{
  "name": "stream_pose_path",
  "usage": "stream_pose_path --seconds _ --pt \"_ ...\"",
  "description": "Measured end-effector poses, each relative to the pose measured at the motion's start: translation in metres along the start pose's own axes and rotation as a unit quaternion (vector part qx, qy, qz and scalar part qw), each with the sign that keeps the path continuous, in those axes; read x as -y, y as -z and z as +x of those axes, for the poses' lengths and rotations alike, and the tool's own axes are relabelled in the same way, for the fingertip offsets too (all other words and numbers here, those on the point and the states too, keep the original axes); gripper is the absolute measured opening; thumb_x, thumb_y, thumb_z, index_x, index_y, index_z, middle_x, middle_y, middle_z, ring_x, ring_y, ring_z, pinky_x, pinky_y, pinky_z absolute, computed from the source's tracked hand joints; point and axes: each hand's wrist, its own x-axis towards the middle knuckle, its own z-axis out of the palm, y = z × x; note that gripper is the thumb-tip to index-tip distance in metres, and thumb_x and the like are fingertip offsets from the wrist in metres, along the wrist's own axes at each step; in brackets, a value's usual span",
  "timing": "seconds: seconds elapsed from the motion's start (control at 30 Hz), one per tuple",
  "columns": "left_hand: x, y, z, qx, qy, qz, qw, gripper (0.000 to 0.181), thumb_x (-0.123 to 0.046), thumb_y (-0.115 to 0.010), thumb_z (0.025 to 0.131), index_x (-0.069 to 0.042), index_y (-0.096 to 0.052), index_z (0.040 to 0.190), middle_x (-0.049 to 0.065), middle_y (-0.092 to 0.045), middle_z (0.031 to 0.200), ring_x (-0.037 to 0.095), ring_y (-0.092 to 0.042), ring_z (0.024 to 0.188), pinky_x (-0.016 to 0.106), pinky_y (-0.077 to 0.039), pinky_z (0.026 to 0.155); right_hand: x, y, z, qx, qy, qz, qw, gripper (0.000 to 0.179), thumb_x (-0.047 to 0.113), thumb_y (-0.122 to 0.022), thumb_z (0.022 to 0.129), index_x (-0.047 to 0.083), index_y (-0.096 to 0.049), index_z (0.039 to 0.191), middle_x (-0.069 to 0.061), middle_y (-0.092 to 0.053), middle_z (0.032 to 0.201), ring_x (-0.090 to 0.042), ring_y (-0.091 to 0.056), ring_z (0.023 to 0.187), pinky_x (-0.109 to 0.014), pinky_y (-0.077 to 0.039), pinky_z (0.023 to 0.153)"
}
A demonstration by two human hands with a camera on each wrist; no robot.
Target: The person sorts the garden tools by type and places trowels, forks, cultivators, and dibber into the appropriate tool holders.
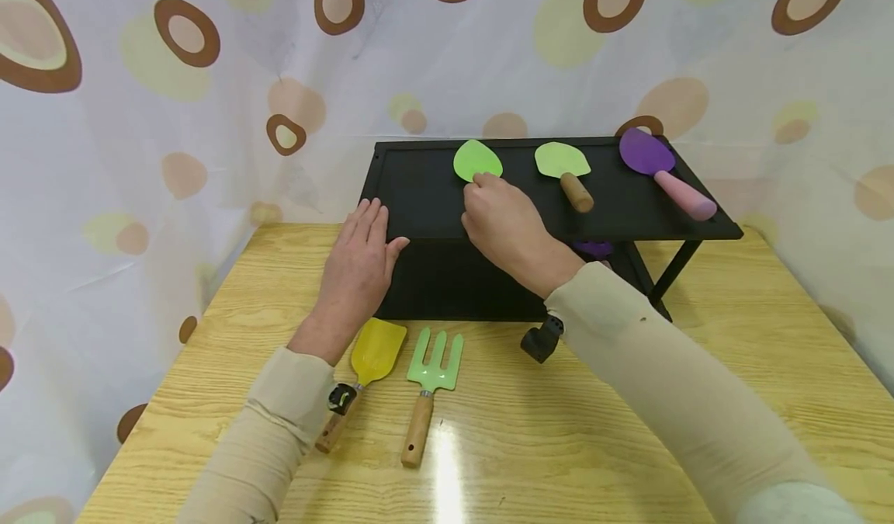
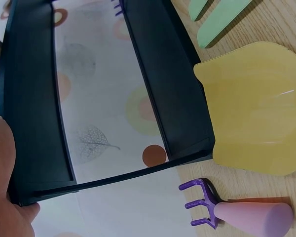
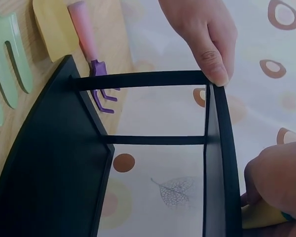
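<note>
Pinching the green trowel on the black shelf, the right hand seemed mid-placement, needing release next, while the left hand lay flat-fingered against the shelf's edge.

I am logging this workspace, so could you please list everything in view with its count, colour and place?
Shelf: one, black, two-tiered, at the back of the table.
Green trowels: two on the top tier; one under the right hand, one with a wooden handle to its right.
Purple trowel: one, pink handle, top tier, right end.
Yellow scoop: one, wooden handle, on the table in front.
Green fork: one, wooden handle, beside the scoop.
Purple rake: one, pink handle, near the shelf's left end.
Table: one, light wood.
Curtain: white, spotted, behind.
Hands: left hand rests on the shelf edge; right hand holds a trowel's handle.
</note>
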Motion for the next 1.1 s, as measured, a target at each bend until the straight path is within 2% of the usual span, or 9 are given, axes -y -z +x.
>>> stream_pose_path --seconds 0.27,0.4,0.5,0.63,0.8,0.93,1.1 --pt "-0.001 0.001 0.001 0.002 -0.002 0.002 1.0000 0.061 -0.039 -0.042 0.106 0.004 -0.038 0.149 0.019 -0.038 0.157 0.031 -0.032 0.149 0.040 -0.024 0.124 0.001 -0.006 0.003 0.013 -0.013 0.000 0.9998 0.023 0.007 -0.056 0.097 -0.009 -0.065 0.111 -0.020 -0.064 0.112 -0.029 -0.062 0.106 -0.037 -0.055 0.100" --pt "-0.001 0.001 0.002 -0.001 -0.005 -0.001 1.0000 0.061 -0.039 -0.042 0.106 0.005 -0.038 0.149 0.019 -0.039 0.156 0.031 -0.032 0.149 0.040 -0.024 0.125 0.001 -0.009 0.003 -0.007 -0.003 0.005 1.0000 0.028 0.005 -0.055 0.096 -0.012 -0.061 0.118 -0.024 -0.062 0.121 -0.032 -0.059 0.118 -0.038 -0.052 0.105" --pt "-0.001 0.001 0.002 -0.005 -0.008 0.002 1.0000 0.061 -0.038 -0.042 0.106 0.005 -0.039 0.148 0.020 -0.040 0.156 0.031 -0.033 0.148 0.040 -0.024 0.124 0.001 -0.011 0.003 -0.020 -0.001 0.023 0.9995 0.028 0.006 -0.052 0.097 -0.012 -0.060 0.117 -0.024 -0.061 0.118 -0.033 -0.059 0.114 -0.039 -0.053 0.103" --pt "-0.001 0.001 0.002 -0.011 -0.012 0.006 0.9999 0.060 -0.038 -0.042 0.106 0.005 -0.040 0.148 0.020 -0.041 0.155 0.031 -0.035 0.148 0.040 -0.025 0.124 0.002 -0.012 0.001 -0.018 -0.021 0.058 0.9979 0.032 0.014 -0.050 0.100 -0.009 -0.060 0.119 -0.021 -0.059 0.121 -0.030 -0.058 0.111 -0.040 -0.052 0.104" --pt "-0.001 0.001 0.002 -0.010 -0.012 0.007 0.9999 0.060 -0.037 -0.042 0.106 0.006 -0.040 0.148 0.020 -0.041 0.155 0.031 -0.034 0.148 0.040 -0.025 0.124 0.003 -0.010 -0.001 -0.007 -0.044 0.065 0.9969 0.044 0.027 -0.047 0.102 -0.005 -0.056 0.131 -0.018 -0.054 0.138 -0.029 -0.054 0.127 -0.041 -0.049 0.109" --pt "0.000 0.001 0.001 -0.004 -0.008 0.004 1.0000 0.060 -0.037 -0.042 0.106 0.005 -0.039 0.148 0.020 -0.041 0.155 0.031 -0.034 0.148 0.040 -0.024 0.125 0.003 -0.006 -0.003 -0.004 -0.044 0.057 0.9974 0.049 0.033 -0.046 0.103 -0.002 -0.054 0.137 -0.016 -0.051 0.144 -0.029 -0.050 0.134 -0.041 -0.044 0.113" --pt "-0.001 0.001 0.000 0.003 -0.002 -0.003 1.0000 0.061 -0.038 -0.042 0.106 0.005 -0.038 0.149 0.020 -0.040 0.156 0.031 -0.032 0.149 0.040 -0.023 0.125 0.000 0.000 -0.009 -0.025 -0.027 0.052 0.9980 0.049 0.034 -0.046 0.103 -0.001 -0.056 0.135 -0.017 -0.051 0.146 -0.031 -0.047 0.137 -0.042 -0.038 0.118"
